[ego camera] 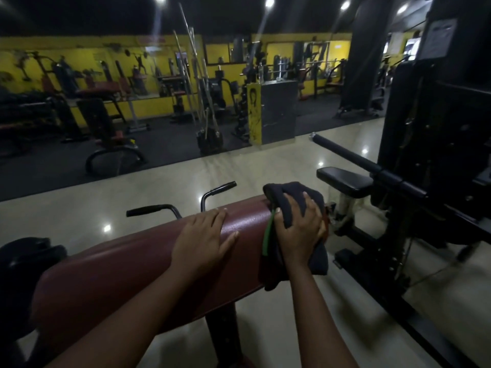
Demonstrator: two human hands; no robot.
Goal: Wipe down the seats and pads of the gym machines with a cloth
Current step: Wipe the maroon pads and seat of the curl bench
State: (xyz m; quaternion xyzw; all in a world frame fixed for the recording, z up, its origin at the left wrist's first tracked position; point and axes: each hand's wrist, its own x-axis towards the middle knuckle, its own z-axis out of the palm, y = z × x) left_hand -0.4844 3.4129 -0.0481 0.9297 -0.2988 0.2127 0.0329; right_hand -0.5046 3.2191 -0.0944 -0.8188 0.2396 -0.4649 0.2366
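Right hand fingers gripping dark cloth on the maroon pad's end, left hand flat on pad, fingers spread open

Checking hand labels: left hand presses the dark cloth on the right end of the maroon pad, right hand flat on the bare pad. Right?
Not quite: the hands are swapped. In the head view the right hand presses the dark cloth on the right end of the maroon pad, and the left hand lies flat on the bare pad.

Head view looks forward and down; close over the maroon pad
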